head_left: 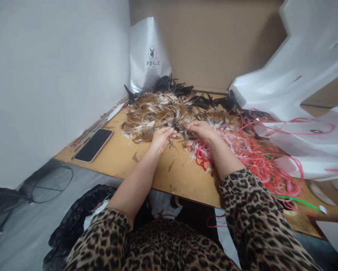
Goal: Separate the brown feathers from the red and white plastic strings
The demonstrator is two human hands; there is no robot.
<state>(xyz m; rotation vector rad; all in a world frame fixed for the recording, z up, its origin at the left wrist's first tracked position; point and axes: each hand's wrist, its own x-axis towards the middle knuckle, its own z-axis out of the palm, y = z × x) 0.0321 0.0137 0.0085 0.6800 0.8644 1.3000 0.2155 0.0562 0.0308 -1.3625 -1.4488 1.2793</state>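
Brown and white feathers (149, 113) lie in a wide heap on the wooden table, with longer black feathers (171, 86) along its far side. At the heap's near edge, my left hand (162, 139) is closed in a pinch on feathers, and small dark wisps show beneath its fingers. My right hand (203, 130) is a short way to the right, its fingertips pinched together on feathers at the edge of the heap. How many feathers each hand grips is too small to tell. Red and pink plastic strips (250, 154) spread beside and beyond my right forearm.
A phone (94, 145) lies at the table's left edge. A silver-white bag (149, 56) stands behind the heap. White sheet-like pieces (281, 71) rise at the right. A green strip (301, 202) lies near the right front. A black plastic bag (75, 222) is below the table (185, 184).
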